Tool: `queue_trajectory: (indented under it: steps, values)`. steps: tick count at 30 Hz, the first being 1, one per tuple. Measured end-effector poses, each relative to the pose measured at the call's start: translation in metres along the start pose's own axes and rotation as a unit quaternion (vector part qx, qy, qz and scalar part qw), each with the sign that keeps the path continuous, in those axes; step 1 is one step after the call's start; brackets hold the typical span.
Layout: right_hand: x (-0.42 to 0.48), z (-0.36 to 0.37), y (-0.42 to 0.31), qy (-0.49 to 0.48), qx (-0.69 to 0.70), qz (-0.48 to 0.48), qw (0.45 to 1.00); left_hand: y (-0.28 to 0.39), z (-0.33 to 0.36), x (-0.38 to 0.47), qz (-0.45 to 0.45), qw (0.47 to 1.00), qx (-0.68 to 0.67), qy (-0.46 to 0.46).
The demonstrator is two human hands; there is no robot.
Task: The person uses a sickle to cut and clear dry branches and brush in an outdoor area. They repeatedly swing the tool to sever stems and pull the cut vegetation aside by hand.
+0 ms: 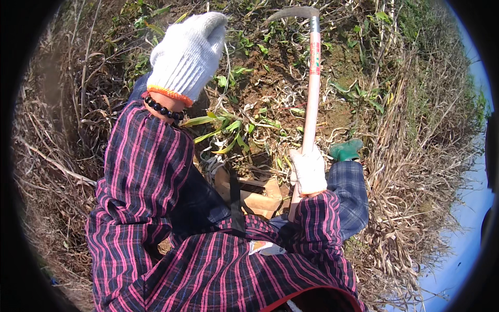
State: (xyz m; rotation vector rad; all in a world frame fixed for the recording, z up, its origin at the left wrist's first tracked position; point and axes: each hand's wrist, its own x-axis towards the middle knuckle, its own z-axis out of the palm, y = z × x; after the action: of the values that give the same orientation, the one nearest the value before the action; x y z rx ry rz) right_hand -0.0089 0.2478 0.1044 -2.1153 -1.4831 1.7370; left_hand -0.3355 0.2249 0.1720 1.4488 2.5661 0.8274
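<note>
In a white knitted glove, my right hand [310, 171] is wrapped around the lower part of a pale wooden handle. It belongs to a sickle [312, 93], which points away from me with its curved blade [292, 13] turned left at the far end. A red label with writing is on the handle below the metal collar. My left hand [189, 54], in a white glove with an orange cuff, is at the upper left over low green plants. Its fingers are hidden behind the back of the glove, so I cannot tell whether they hold anything. A leafy cut-looking stem [230, 130] lies nearer me.
Dry grass [393, 202] stands thick on both sides, with brown soil [269, 82] and small weeds between. A piece of brown cardboard [261, 195] and a dark strap [236, 199] are between my legs. My green boot [345, 150] rests on the right.
</note>
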Motion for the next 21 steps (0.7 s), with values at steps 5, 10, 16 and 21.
queue_trajectory:
  steps: [5, 10, 16, 21]
  values:
    - [0.070, 0.058, -0.030, 0.096, -0.033, -0.117, 0.988, 0.004, -0.001, 0.001, -0.006, 0.999, 0.023, 0.033]
    - [0.041, 0.085, 0.024, -0.034, -0.143, 0.090, 0.985, 0.003, -0.002, 0.005, -0.024, 0.999, -0.004, 0.024]
    - [-0.007, 0.003, 0.031, -0.129, 0.144, 0.147, 0.970, 0.001, -0.001, 0.000, 0.000, 1.000, -0.014, 0.028]
    - [0.029, 0.021, -0.006, 0.040, 0.044, -0.041, 0.997, 0.000, -0.002, -0.001, -0.002, 0.999, -0.001, 0.039]
